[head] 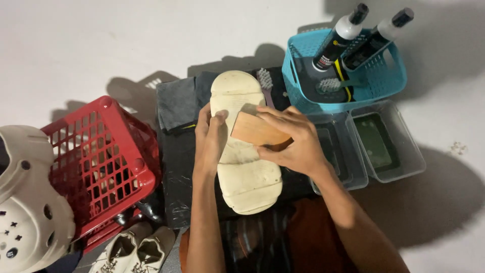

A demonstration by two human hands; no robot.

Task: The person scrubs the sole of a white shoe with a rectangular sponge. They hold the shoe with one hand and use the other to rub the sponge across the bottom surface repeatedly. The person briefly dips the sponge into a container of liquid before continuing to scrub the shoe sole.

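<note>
Our two forearms reach up from the bottom of the view, over our lap, to a cream foam slide sandal point(246, 172) lying sole-up on a dark cloth point(177, 167) spread over the pale floor point(76, 40). Our left hand point(209, 139) is wrapped around the sandal's left edge, fingers closed on it. Our right hand point(290, 139) is clamped on a wooden-backed brush point(255, 130), pressed against the middle of the sole. We judge the sandal light, thick and slightly springy, likely slick when wet, best held by its edges near the middle. To the left stands a red plastic basket point(103, 162), with a pale clog point(25, 202) and white shoes point(134, 250) near it. To the right sit a blue basket point(376, 86) holding two bottles point(338, 38) and two clear tubs point(389, 146); a grey toothbrush point(264, 81) lies just beside the sandal
</note>
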